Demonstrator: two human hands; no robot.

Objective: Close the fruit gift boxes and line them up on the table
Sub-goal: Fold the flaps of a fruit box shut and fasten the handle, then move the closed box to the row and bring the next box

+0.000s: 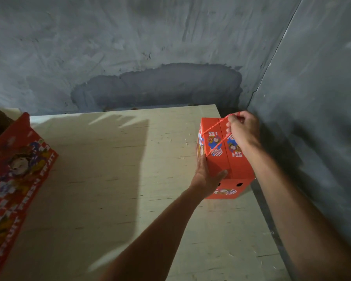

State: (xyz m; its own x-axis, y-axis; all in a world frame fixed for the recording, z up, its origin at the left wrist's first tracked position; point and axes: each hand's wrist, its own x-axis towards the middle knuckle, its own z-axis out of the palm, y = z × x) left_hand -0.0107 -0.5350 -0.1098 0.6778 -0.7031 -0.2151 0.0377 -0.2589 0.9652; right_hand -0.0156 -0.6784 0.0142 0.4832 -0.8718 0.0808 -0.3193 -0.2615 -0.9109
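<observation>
A red fruit gift box (234, 163) with its top flaps closed stands near the right edge of the pale wooden table (113, 179). My right hand (243, 129) pinches the box's red cord handle (215, 128) and holds it up above the lid. My left hand (208, 175) lies flat against the box's near left corner, fingers along the side and thumb on the lid. A second red printed box (16, 179) sits at the left edge of the view, cut off by the frame.
A grey plastered wall (150, 47) runs behind the table, and another grey wall (316, 118) stands close along its right edge. The two arms cast a broad shadow across the table's middle.
</observation>
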